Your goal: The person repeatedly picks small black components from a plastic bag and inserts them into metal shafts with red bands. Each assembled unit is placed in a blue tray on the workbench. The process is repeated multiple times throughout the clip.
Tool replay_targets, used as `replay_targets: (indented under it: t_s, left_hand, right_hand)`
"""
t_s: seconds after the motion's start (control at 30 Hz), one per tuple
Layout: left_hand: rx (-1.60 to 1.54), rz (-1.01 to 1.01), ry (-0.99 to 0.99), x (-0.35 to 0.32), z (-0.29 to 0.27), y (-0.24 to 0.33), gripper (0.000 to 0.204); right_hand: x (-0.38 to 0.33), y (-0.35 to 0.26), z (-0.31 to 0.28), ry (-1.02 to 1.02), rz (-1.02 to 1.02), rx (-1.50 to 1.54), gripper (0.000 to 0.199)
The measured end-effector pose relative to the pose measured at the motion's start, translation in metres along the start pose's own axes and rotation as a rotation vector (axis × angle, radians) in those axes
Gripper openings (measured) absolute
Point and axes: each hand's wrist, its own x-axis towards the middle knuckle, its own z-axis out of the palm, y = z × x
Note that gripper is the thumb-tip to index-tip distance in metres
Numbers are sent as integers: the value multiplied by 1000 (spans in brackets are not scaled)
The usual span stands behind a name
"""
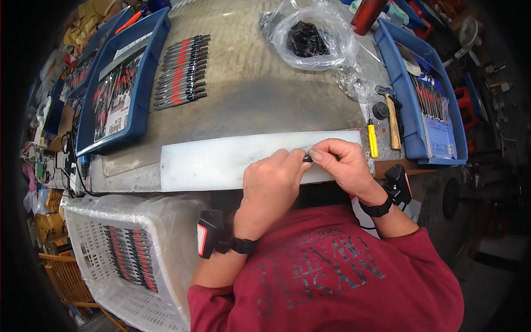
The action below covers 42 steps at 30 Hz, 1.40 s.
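Observation:
Over the right part of a white board (204, 160), my two hands meet. My left hand (274, 180) is closed, its fingertips pinching a small black piece (307, 157). Thumb and forefinger of my right hand (340, 160) press on the same piece from the other side. Most of it is hidden by the fingers, so its kind cannot be made out. Beyond the board, to the left, lies a row of red-and-black pen-like tools (180, 72). A clear plastic bag (282, 50) full of small black parts (306, 40) stands at the far middle.
Blue trays with slim parts stand at left (138, 105) and right (398, 66). A yellow-handled screwdriver (372, 141) and a wooden-handled hammer (394, 124) lie right of the board. A white plastic-lined basket (83, 221) with rows of red-and-black tools sits at lower left.

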Motion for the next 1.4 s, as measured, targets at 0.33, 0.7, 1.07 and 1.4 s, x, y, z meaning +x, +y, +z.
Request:
replay_targets:
  t_s: [0.33, 0.7, 1.07, 1.4]
  left_hand:
    - [14, 14, 26, -3, 1, 2, 15]
    - [-234, -23, -34, 0, -4, -7, 21]
    - [-406, -144, -169, 6, -11, -2, 22]
    - [-390, -264, -188, 4, -6, -5, 29]
  right_hand:
    - [3, 6, -3, 20, -411, -399, 14]
    - [1, -7, -20, -159, -255, -281, 15]
    - [3, -12, -28, -253, -463, -370, 16]
    - [-3, 0, -15, -75, -642, -623, 12]
